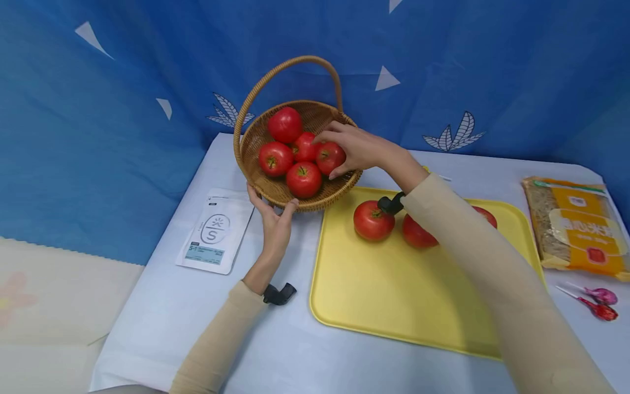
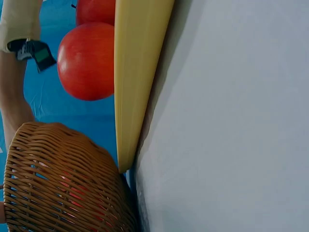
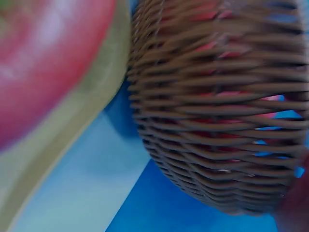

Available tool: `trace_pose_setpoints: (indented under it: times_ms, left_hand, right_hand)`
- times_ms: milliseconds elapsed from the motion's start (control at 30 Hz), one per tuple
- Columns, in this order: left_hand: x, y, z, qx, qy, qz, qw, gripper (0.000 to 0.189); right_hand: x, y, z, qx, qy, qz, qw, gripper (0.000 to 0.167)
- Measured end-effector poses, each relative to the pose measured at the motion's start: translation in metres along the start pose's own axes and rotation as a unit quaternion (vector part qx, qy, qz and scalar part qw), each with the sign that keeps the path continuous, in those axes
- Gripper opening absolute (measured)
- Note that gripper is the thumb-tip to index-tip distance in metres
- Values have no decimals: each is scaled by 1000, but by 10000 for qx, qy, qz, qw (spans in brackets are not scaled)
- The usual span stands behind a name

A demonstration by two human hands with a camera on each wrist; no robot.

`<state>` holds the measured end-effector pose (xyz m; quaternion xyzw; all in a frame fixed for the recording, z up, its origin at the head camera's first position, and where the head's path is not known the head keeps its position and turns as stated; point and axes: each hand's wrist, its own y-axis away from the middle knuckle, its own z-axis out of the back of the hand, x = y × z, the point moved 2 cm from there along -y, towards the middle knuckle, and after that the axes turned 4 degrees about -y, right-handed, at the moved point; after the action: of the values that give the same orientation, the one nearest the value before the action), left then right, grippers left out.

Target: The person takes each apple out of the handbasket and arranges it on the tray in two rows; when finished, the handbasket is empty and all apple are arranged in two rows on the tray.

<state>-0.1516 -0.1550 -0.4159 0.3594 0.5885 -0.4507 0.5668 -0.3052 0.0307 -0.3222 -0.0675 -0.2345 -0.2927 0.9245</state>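
Here the right grip [image 1: 350,145] clasps an apple [image 1: 331,157], the left grip [image 1: 274,227] the basket [image 1: 322,204] (the pouch [image 1: 215,232] reads "S-1").

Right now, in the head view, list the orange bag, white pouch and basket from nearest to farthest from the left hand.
1. Basket: touching the left hand, ahead of it.
2. White pouch: just left of that hand.
3. Orange bag: far right, beyond the tray.

A deep-blue fabric backdrop [image 1: 305,33] is hanging in folds, displaying white triangles [image 1: 387,79] and outlined leaf sprigs [image 1: 463,131]. A white tablecloth [image 1: 275,339] is covering the tabletop and catching soft shadows. Left of it, a cream cloth [image 1: 59,306] is showing a pink flower [image 1: 15,298].
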Motion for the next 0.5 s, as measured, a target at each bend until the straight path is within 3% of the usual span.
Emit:
trace_pose_setpoints:
  times_ms: [133, 267, 400, 500]
  left_hand:
    - [3, 0, -1, 27, 13, 20, 10000, 105]
    - [3, -3, 1, 70, 0, 7, 10000, 104]
    - [-3, -4, 2, 167, 6, 16, 9999, 104]
    - [-12, 0, 3, 193, 2, 81, 9998, 103]
  right_hand:
    - [-6, -16, -6, 584, 326, -450, 9967, 78]
    - [-8, -25, -8, 870, 551, -859, 9910, 75]
    - [-10, -28, -7, 804, 579, -823, 9917, 73]
    - [-7, -22, -1, 374, 263, -638, 9969, 73]
